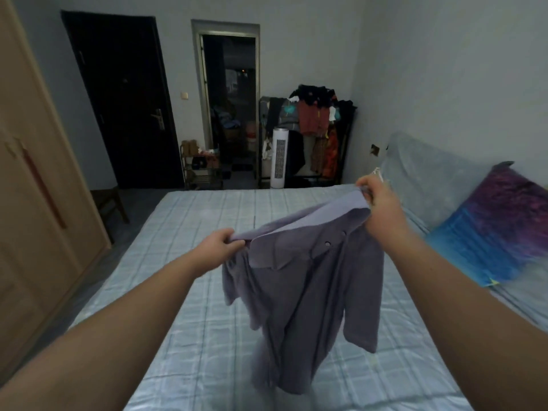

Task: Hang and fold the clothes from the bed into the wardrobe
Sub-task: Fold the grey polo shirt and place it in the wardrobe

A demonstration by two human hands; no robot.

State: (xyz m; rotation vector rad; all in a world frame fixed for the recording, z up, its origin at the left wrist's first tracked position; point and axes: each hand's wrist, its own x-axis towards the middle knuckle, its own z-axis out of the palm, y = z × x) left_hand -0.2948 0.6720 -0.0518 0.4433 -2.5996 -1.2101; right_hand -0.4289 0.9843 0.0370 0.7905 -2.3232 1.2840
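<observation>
A grey-purple button shirt (pixel 311 280) hangs in the air over the bed (pixel 184 292), its lower hem touching the checked blue sheet. My left hand (pixel 221 243) pinches the collar edge at the left. My right hand (pixel 375 200), higher and to the right, grips the other end of the collar, with something small and white showing above its fingers. The shirt's front faces me, with a chest pocket and snap buttons visible. The wooden wardrobe (pixel 32 209) stands along the left edge, its doors closed.
A blue and purple pillow (pixel 498 223) lies at the bed's right side against a pale cushion (pixel 430 170). Beyond the bed stand a loaded clothes rack (pixel 317 126), a white tower fan (pixel 280 157), a shoe rack (pixel 201 167), a dark door (pixel 124 96) and an open doorway (pixel 229 99). A wooden stool (pixel 111 200) sits by the wardrobe.
</observation>
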